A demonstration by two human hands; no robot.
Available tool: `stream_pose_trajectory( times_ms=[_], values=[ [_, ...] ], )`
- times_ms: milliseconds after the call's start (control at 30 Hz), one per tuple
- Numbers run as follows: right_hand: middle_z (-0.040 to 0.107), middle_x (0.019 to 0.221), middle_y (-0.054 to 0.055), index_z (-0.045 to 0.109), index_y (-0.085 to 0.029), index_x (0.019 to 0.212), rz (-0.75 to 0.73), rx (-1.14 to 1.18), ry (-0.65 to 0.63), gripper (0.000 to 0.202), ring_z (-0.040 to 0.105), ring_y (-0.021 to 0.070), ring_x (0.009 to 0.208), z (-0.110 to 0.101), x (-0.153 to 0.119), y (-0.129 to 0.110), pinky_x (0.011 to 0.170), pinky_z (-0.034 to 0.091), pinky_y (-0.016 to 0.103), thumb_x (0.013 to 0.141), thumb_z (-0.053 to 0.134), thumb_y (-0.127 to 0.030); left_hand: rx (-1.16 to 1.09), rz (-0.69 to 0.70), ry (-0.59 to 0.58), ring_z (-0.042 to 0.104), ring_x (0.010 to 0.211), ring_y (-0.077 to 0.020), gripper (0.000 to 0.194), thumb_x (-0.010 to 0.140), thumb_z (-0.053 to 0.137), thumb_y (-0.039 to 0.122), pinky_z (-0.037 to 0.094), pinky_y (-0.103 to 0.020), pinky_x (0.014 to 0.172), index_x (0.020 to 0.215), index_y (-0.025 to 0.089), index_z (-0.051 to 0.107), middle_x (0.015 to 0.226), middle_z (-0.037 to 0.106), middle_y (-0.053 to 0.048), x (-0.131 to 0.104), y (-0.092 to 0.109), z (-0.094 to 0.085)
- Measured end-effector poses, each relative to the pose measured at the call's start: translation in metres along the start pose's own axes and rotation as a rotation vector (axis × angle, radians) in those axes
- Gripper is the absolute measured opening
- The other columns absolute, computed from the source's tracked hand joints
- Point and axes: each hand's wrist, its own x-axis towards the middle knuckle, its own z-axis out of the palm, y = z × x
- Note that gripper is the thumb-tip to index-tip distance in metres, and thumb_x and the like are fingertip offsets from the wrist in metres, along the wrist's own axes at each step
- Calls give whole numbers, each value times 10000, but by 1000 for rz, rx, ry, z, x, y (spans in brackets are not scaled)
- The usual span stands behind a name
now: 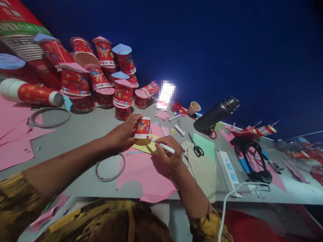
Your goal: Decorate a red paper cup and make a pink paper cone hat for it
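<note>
My left hand (127, 131) is closed around a red and white paper cup (143, 127) at the middle of the table. In my right hand (170, 155) is a white marker (164, 145), its tip touching or very near the cup's lower white band. Beneath the cup lie yellow paper (145, 146) and a large cut sheet of pink paper (148, 171). Just beyond the right hand are another thin white marker (163, 130) and a short white glue stick or cap (179, 130). Black scissors (196, 147) rest to the right of that hand.
Stacked red cups with paper tops (123, 92) fill the back left. Two grey rings (110, 167) lie left of centre. A dark thermos (215, 114) leans at the back, with a white power strip (228, 171), its cable, and a black strap frame (252, 158) to the right.
</note>
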Motion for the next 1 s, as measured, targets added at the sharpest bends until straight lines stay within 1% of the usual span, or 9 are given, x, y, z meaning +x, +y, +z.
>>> stream_pose_trajectory(
  times_ms=[100, 200, 333, 400, 500, 633, 800, 1000],
  values=[
    [804, 888, 61, 732, -222, 998, 4, -9, 22, 114, 746, 204, 806, -1, 0, 0, 750, 590, 357, 1036, 629, -191, 2, 7, 1, 592, 1422, -392, 813, 812, 735, 265, 524, -567, 1168, 1555, 215, 411, 1600, 511, -212, -1, 0, -1],
    [801, 873, 58, 733, -223, 979, 18, -7, 27, 120, 745, 202, 792, -3, 1, 0, 741, 591, 357, 1030, 629, -192, -21, 10, -14, 590, 1425, -396, 825, 824, 746, 296, 524, -571, 1170, 1563, 211, 390, 1604, 497, -223, -1, 0, -2],
    [800, 860, 57, 740, -227, 970, 32, -6, -5, 120, 747, 205, 787, -3, 0, 1, 731, 597, 362, 1025, 633, -219, -36, 10, -18, 603, 1406, -393, 828, 845, 758, 325, 534, -570, 1157, 1570, 208, 376, 1603, 490, -229, -1, -1, -1],
    [802, 867, 59, 741, -227, 977, 32, -7, -9, 122, 749, 206, 795, -2, 0, 2, 740, 599, 363, 1028, 631, -221, -32, 19, -14, 594, 1420, -390, 818, 843, 755, 310, 531, -562, 1162, 1565, 210, 383, 1595, 500, -222, -1, -1, -1],
    [805, 881, 61, 740, -225, 980, 32, 3, 19, 122, 753, 204, 808, -2, 0, 3, 759, 600, 359, 1030, 630, -205, -11, 34, -13, 574, 1441, -388, 811, 833, 745, 282, 512, -561, 1184, 1558, 203, 391, 1589, 505, -221, 0, -2, 0],
    [804, 884, 61, 736, -221, 979, 34, 8, 24, 113, 754, 203, 813, -3, 0, 1, 764, 594, 352, 1025, 637, -191, -3, 19, -18, 575, 1433, -389, 814, 833, 739, 260, 509, -571, 1183, 1564, 195, 389, 1596, 497, -230, 0, -1, -1],
    [800, 874, 58, 733, -222, 979, 21, -2, 28, 114, 745, 199, 795, -3, 1, 0, 755, 589, 349, 1031, 634, -197, 4, 20, -17, 562, 1447, -388, 813, 839, 723, 245, 491, -587, 1202, 1576, 226, 380, 1607, 496, -210, -1, 0, -2],
    [802, 876, 63, 733, -225, 980, 27, -12, -10, 116, 749, 209, 803, -2, 0, 3, 754, 593, 360, 1027, 630, -204, -11, 33, -11, 567, 1444, -397, 815, 815, 736, 246, 497, -596, 1200, 1560, 239, 406, 1603, 505, -202, 0, -2, -1]
  ],
)
